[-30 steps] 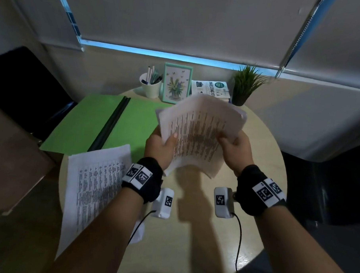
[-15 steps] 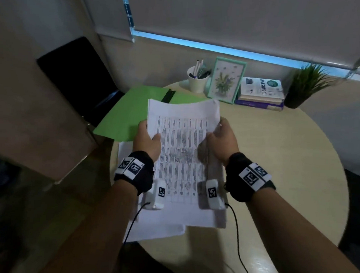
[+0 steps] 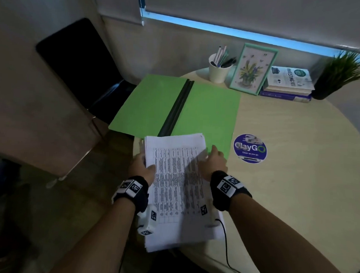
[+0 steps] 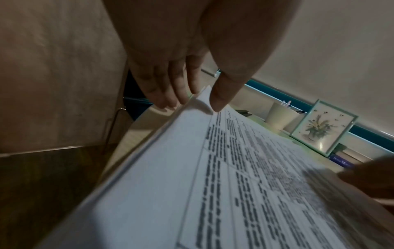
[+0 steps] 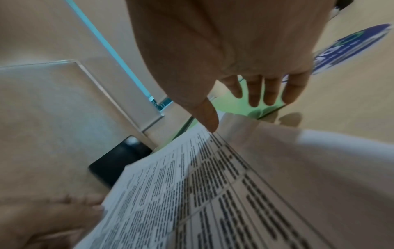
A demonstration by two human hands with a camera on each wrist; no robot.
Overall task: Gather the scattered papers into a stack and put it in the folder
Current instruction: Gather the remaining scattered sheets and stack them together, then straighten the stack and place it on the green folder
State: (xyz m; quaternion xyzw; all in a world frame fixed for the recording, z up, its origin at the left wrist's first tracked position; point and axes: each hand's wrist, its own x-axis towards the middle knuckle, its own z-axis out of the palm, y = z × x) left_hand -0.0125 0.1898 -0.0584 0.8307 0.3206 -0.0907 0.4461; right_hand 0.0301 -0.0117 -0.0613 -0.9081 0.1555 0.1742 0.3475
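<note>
A stack of printed papers (image 3: 179,188) lies flat on the round table, its far end overlapping the near edge of the open green folder (image 3: 151,106). My left hand (image 3: 147,161) is at the stack's left edge. Its thumb rests on the top sheet and its straight fingers (image 4: 170,94) lie against the side of the stack (image 4: 234,185). My right hand (image 3: 209,153) is at the right edge. Its thumb touches the papers (image 5: 213,185) and its straight, spread fingers (image 5: 268,91) reach over the folder (image 5: 234,104).
Along the back of the table (image 3: 297,162) stand a pen cup (image 3: 218,73), a picture frame (image 3: 253,70), stacked books (image 3: 288,85) and a plant (image 3: 340,75). A round blue sticker (image 3: 250,148) lies right of the folder. A black chair (image 3: 75,59) stands to the left.
The sheets I held up in both hands have come down to the left onto the other papers. The merged stack now lies flat, and my hands have slid forward along its sides.
</note>
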